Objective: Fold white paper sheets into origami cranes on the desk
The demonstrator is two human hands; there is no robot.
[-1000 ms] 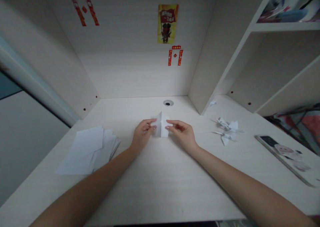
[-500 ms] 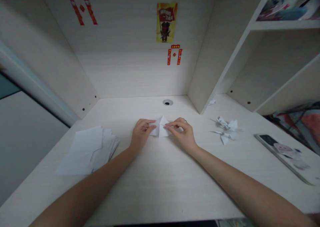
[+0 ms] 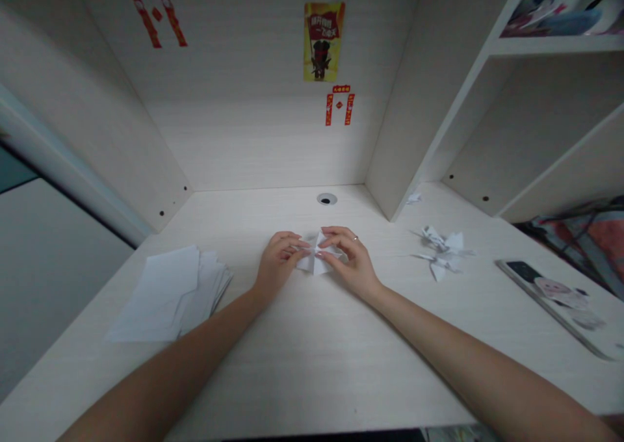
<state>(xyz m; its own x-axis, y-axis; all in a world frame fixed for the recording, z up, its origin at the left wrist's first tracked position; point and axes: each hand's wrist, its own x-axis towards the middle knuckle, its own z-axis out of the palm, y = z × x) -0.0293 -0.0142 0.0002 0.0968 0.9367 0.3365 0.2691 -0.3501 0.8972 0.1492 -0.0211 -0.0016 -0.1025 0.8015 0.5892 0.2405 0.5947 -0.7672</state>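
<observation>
A small folded piece of white paper [image 3: 314, 262] lies on the pale wooden desk [image 3: 312, 351] at the middle. My left hand [image 3: 277, 261] pinches its left side with curled fingers. My right hand [image 3: 347, 260], a ring on one finger, pinches its right side and covers part of it. The fingertips of both hands nearly meet over the paper.
A stack of white sheets [image 3: 170, 292] lies to the left. Several folded paper cranes [image 3: 441, 252] sit to the right, with a phone [image 3: 556, 302] beyond them. A cable hole [image 3: 326, 199] is at the back, and a shelf divider [image 3: 404, 143] rises at the right.
The paper stood up between my hands a second ago; it is now pressed lower and flatter on the desk, and both hands have closed in over it.
</observation>
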